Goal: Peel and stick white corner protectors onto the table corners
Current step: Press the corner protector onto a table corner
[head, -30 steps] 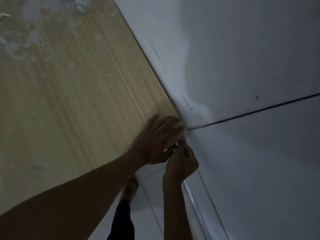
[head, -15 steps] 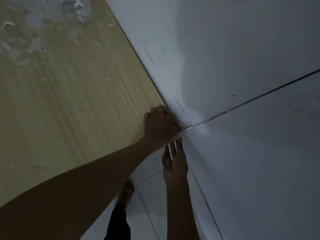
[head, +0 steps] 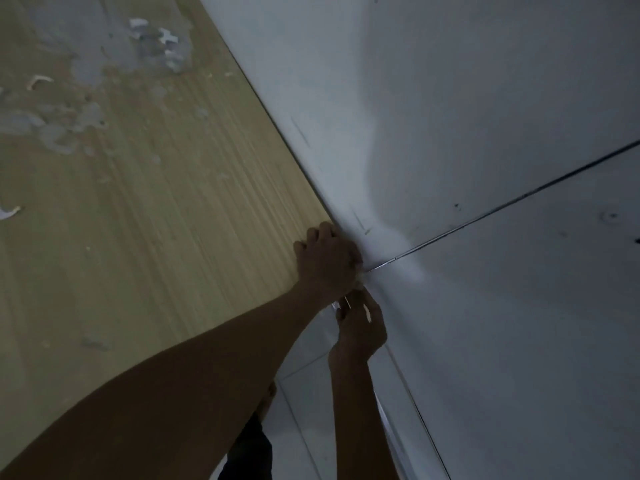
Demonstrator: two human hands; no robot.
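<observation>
The light wooden table (head: 173, 209) ends in a corner that sits against the white wall (head: 450, 116). My left hand (head: 327, 263) lies on top of that corner with its fingers curled over it. Only a small pale sliver of the white corner protector (head: 358, 280) shows under the hand; the rest is hidden. My right hand (head: 360, 327) reaches up from below the table edge, and its curled fingertips press against the protector at the corner's underside.
The tabletop's far left is worn, with grey patches and white peeled scraps (head: 166, 46). A dark seam (head: 502, 209) runs across the wall from the corner. Below the table edge are pale floor tiles (head: 304, 393) and my foot (head: 267, 398).
My left hand went from flat fingers to curled over the corner. My right hand opened flat below the corner half a second ago and has curled its fingers up to it again.
</observation>
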